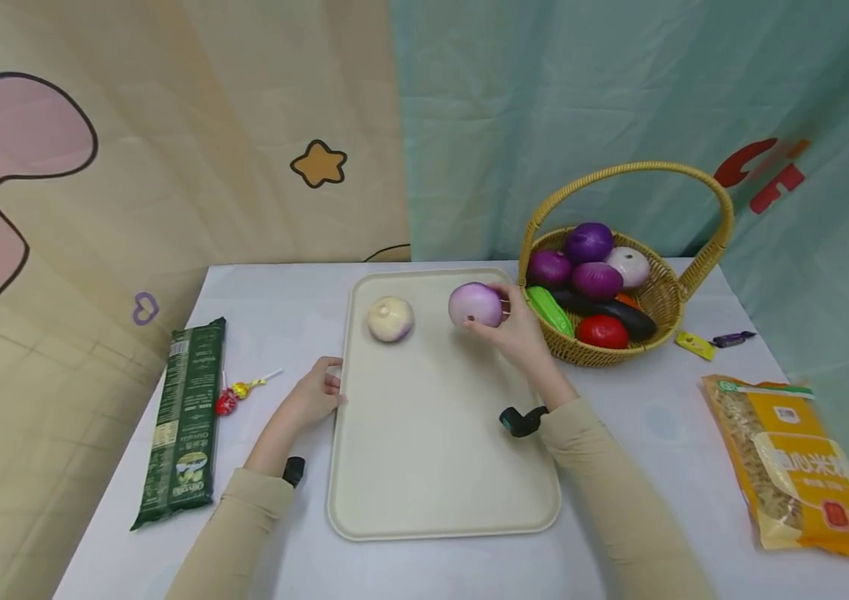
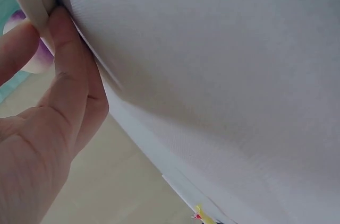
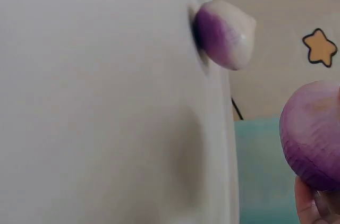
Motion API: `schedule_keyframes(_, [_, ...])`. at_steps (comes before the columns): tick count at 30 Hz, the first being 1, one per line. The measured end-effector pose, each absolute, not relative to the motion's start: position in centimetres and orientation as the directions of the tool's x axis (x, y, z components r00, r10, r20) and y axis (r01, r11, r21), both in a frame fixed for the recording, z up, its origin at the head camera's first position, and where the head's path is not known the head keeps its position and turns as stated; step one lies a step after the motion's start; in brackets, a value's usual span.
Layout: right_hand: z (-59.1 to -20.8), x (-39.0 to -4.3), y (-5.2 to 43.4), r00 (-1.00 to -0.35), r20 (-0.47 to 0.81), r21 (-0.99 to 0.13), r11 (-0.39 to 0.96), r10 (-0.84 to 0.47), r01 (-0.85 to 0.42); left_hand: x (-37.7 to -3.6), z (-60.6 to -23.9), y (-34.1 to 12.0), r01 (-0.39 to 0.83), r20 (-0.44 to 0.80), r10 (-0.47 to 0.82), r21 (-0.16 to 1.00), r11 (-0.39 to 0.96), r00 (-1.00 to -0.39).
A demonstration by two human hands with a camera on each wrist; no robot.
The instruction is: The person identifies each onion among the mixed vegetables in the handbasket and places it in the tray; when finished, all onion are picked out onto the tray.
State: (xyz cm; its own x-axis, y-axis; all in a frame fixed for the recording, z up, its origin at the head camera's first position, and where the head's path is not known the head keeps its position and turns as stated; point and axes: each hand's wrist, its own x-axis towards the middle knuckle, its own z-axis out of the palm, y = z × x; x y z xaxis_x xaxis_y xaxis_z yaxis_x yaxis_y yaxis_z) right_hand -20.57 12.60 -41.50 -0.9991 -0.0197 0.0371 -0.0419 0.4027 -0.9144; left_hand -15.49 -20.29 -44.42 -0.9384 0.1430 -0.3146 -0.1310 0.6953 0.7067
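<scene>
A pale purple onion [image 1: 475, 305] is held between the thumb and fingers of my right hand [image 1: 516, 329], raised over the back right of the cream tray [image 1: 442, 467]. The right wrist view shows the same onion [image 3: 311, 136] off the tray surface, with a shadow below. A white-and-purple turnip [image 1: 390, 319] sits at the tray's back left; its purple side faces the right wrist camera. At the left edge, my left hand [image 1: 317, 390] grips the tray's rim, thumb and fingertips meeting at it in the left wrist view.
Behind the tray's right side stands a wicker basket [image 1: 585, 354] with onions, eggplant, tomato and other vegetables. Wrapped candies [image 1: 696, 344] and a yellow pasta bag [image 1: 799, 467] lie at right. A green packet [image 1: 182, 425] and two lollipops [image 1: 227, 402] lie at left.
</scene>
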Motion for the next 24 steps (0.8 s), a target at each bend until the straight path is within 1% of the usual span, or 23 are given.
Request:
schedule_keyframes(7, [-44.6, -23.0, 9.6, -0.997, -0.068, -0.899, 0.434, -0.027, 0.050, -15.4, -44.9, -19.9, -0.153, -0.327, 0.113, 0.685, 0.713, -0.938])
schedule_keyframes(12, [-45.7, -23.9, 8.6, -0.997, -0.068, -0.873, 0.486, -0.042, 0.039, -15.4, -45.0, -19.7, -0.141, -0.307, 0.102, 0.675, 0.724, -0.946])
schedule_keyframes(18, [-46.2, -24.5, 8.3, -0.995, -0.096, -0.870, 0.488, -0.015, 0.076, -15.5, -45.0, -19.8, -0.131, -0.304, 0.106, 0.664, 0.736, -0.947])
schedule_keyframes(24, [-45.9, -24.2, 8.3, -0.993, -0.117, -0.854, 0.512, -0.025, 0.088, -15.3, -45.0, -19.8, -0.128, -0.302, 0.106, 0.662, 0.739, -0.948])
